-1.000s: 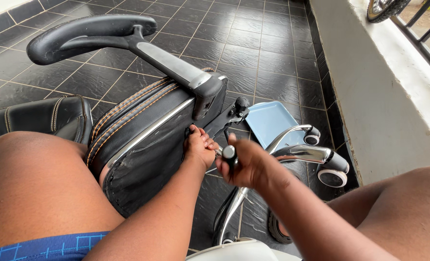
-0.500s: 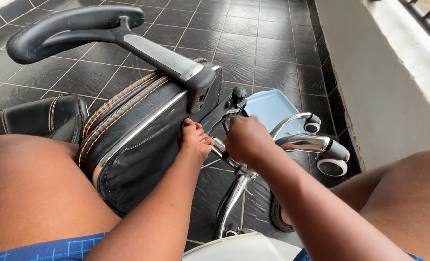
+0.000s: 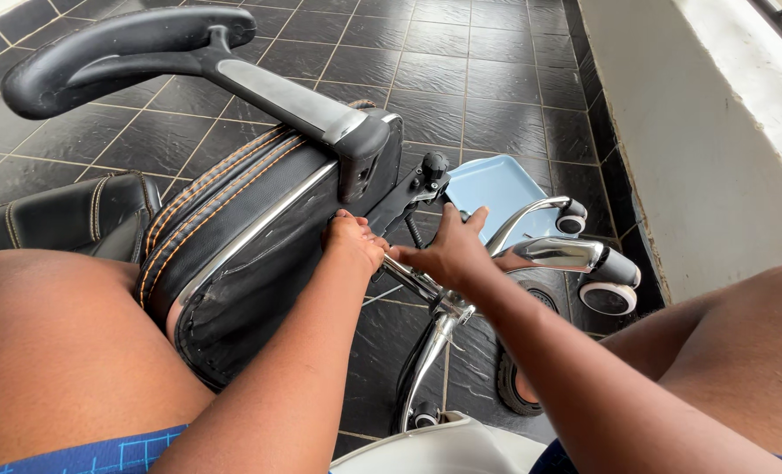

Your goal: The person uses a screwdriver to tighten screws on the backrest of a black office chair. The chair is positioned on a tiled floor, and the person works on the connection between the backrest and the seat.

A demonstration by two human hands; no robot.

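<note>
- Head view: an office chair (image 3: 259, 228) is seen tipped on its side on the dark tiled floor (image 3: 496, 79), judged heavy and stiff.
- Its chrome base (image 3: 549, 250) looks slippery; the padded seat edge is judged the firmer hold.
- Left hand (image 3: 354, 241) is curled on the seat's underside.
- Right hand (image 3: 448, 250) is closed around the central column (image 3: 413, 279).

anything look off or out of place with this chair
Yes. The office chair lies tipped on its side on the tiled floor, with its chrome wheeled base sticking out sideways instead of standing on its casters. Both the left hand and the right hand are at the mechanism under the seat.
</note>
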